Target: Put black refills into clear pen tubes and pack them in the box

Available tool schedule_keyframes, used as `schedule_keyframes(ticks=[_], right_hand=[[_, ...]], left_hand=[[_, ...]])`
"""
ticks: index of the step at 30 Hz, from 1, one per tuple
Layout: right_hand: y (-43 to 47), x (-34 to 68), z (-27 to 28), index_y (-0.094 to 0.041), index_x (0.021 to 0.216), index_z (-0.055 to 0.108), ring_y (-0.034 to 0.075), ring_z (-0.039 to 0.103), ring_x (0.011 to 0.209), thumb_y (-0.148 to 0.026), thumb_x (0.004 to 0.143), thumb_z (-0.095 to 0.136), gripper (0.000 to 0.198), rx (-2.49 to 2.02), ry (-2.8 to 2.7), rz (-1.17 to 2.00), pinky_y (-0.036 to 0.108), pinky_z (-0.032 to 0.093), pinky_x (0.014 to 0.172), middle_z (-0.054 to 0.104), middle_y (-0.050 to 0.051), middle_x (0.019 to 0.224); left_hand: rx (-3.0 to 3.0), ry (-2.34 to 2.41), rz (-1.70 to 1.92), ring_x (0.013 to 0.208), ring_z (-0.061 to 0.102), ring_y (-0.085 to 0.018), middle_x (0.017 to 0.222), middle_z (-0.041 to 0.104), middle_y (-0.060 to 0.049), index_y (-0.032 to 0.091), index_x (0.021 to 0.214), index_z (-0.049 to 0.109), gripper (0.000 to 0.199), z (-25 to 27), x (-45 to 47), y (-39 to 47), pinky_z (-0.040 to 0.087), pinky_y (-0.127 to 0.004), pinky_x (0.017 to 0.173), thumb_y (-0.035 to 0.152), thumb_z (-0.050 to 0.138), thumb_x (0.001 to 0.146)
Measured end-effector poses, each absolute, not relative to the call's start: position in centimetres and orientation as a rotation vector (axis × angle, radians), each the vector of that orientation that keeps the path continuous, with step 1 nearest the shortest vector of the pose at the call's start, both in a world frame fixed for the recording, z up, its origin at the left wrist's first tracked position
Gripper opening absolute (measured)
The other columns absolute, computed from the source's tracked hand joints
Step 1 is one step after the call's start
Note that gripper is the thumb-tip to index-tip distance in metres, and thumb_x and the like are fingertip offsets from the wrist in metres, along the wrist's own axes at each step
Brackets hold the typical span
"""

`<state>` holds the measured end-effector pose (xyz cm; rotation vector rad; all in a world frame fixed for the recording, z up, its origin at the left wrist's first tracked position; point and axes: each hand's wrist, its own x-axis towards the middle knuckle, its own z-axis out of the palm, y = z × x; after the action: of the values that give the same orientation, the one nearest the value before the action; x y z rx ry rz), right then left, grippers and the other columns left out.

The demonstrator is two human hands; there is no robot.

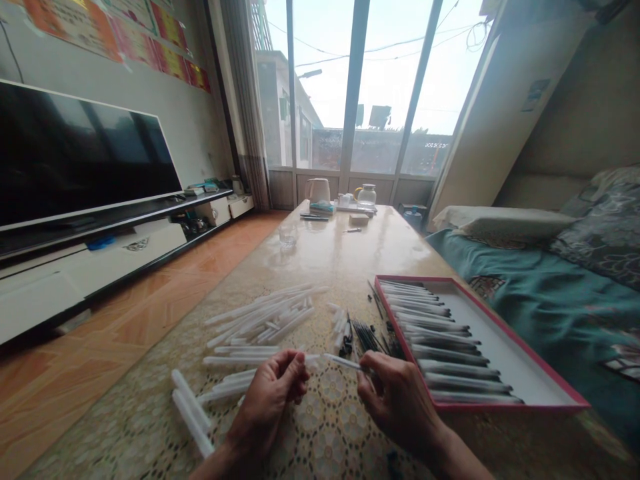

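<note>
Over the table's near part, my left hand [277,383] is closed in a pinch on a small translucent white pen cap [313,360]. My right hand [395,390] grips a slim pale pen [343,362], its tip pointing left toward the cap. A small gap seems to lie between the two. Behind my left hand spreads a loose pile of frosted white pen barrels [260,317]. Small clear caps [339,323] and thin dark refills [367,337] lie beyond my right hand. To the right, a pink-rimmed box [550,377] holds a row of pens [445,340] with dark ends.
Two white tubes [193,417] lie left of my left forearm. Farther down the patterned table [330,260] stand a glass jug [367,195], a kettle [317,190] and a small box [359,219]. A bed or sofa with a teal cover [485,267] borders the right side.
</note>
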<state>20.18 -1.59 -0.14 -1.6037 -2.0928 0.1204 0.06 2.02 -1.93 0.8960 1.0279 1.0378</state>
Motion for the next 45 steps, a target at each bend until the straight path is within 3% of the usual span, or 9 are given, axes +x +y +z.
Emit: schedule_keyframes(ticks=[14, 24, 28, 37, 42, 45], right_hand=[[-1.9, 19.8, -0.3, -0.02, 0.072, 0.048, 0.01, 0.05, 0.053, -0.022, 0.083, 0.045, 0.012, -1.529, -2.249, 0.104, 0.023, 0.026, 0.053, 0.052, -0.003, 0.063], [-1.5, 19.6, -1.2, -0.022, 0.078, 0.049, 0.012, 0.049, 0.058, -0.022, 0.09, 0.043, 0.014, -1.442, -2.383, -0.102, 0.025, 0.021, 0.053, 0.055, -0.003, 0.069], [-1.7, 19.6, -1.1, -0.021, 0.076, 0.051, 0.01, 0.047, 0.055, -0.024, 0.091, 0.041, 0.018, -1.491, -2.352, 0.092, 0.025, 0.02, 0.051, 0.055, -0.003, 0.067], [-1.3, 20.1, 0.2, -0.015, 0.07, 0.062, 0.007, 0.035, 0.049, -0.032, 0.089, 0.044, 0.031, -1.346, -2.099, 0.935, 0.019, 0.025, 0.047, 0.037, -0.006, 0.052], [-1.0, 20.9, 0.4, -0.017, 0.071, 0.059, 0.009, 0.041, 0.051, -0.033, 0.089, 0.041, 0.03, -1.422, -2.167, 0.657, 0.02, 0.028, 0.049, 0.047, -0.004, 0.055], [-0.3, 23.2, 0.8, -0.019, 0.092, 0.057, 0.013, 0.053, 0.057, -0.029, 0.091, 0.033, 0.025, -1.551, -2.107, 0.393, 0.022, 0.035, 0.054, 0.06, 0.0, 0.066]], left_hand=[[1.13, 1.037, 0.955, 0.038, 0.044, -0.006, 0.05, 0.054, 0.005, 0.015, 0.065, 0.053, 0.031, -2.1, 0.6, 2.2, 0.031, -0.017, 0.036, 0.045, 0.061, 0.073], [1.077, 0.823, 0.959, 0.038, 0.055, -0.008, 0.054, 0.063, 0.003, 0.017, 0.073, 0.05, 0.026, -2.8, 0.7, 2.0, 0.042, -0.018, 0.036, 0.039, 0.061, 0.076], [1.1, 0.824, 1.016, 0.038, 0.053, -0.007, 0.053, 0.061, 0.004, 0.016, 0.073, 0.052, 0.022, -2.3, 0.9, 1.3, 0.042, -0.017, 0.036, 0.036, 0.062, 0.076], [1.137, 0.796, 1.089, 0.036, 0.051, -0.007, 0.052, 0.058, 0.004, 0.017, 0.073, 0.053, 0.018, -1.8, 1.5, -0.1, 0.04, -0.017, 0.034, 0.033, 0.06, 0.078], [1.106, 0.824, 1.076, 0.04, 0.056, -0.01, 0.057, 0.063, 0.001, 0.016, 0.085, 0.054, 0.023, -2.2, 1.6, 0.8, 0.044, -0.02, 0.037, 0.037, 0.059, 0.078], [1.104, 0.894, 1.131, 0.034, 0.052, -0.009, 0.055, 0.063, 0.002, 0.016, 0.103, 0.049, 0.038, -2.5, 1.4, 1.6, 0.038, -0.017, 0.031, 0.043, 0.056, 0.078]])
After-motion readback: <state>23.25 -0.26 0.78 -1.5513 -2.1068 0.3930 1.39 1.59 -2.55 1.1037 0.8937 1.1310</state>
